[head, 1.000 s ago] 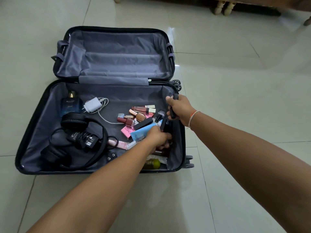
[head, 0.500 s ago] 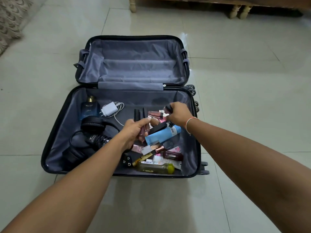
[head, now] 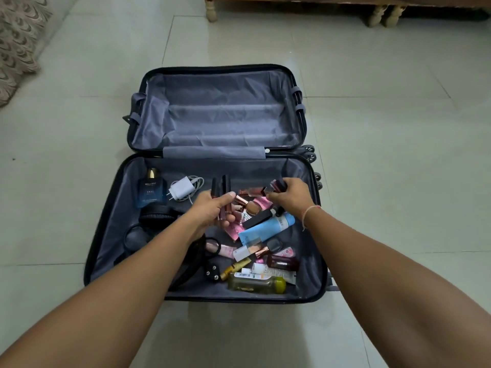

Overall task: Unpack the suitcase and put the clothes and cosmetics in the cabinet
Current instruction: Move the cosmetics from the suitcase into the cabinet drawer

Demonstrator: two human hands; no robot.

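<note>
Grey lining covers both halves of the open suitcase [head: 313,235], which lies flat on the tiled floor [head: 398,181]; the far half holds nothing, and no clothes show anywhere. The cosmetics [head: 255,235] are heaped toward the right edge of the near half, with a blue tube [head: 268,227] across the middle and a yellow-capped bottle [head: 256,284] by the near edge. The left hand [head: 212,211] has its fingers curled round a bundle of slim dark and pink tubes [head: 220,187], while the right hand [head: 291,193] pinches what looks like a couple of small dark-capped pieces, though they are too blurred to name. Each hand is already carrying several loose, smooth items, so reaching for more could let one slip and fall back into the heap, or roll out on the hard tiles during the walk to the cabinet, which is out of view. A perfume bottle [head: 151,192] stands at the far left corner beside a white charger [head: 182,188] and black headphones [head: 156,219]; a snagged cable could drag the glass over
</note>
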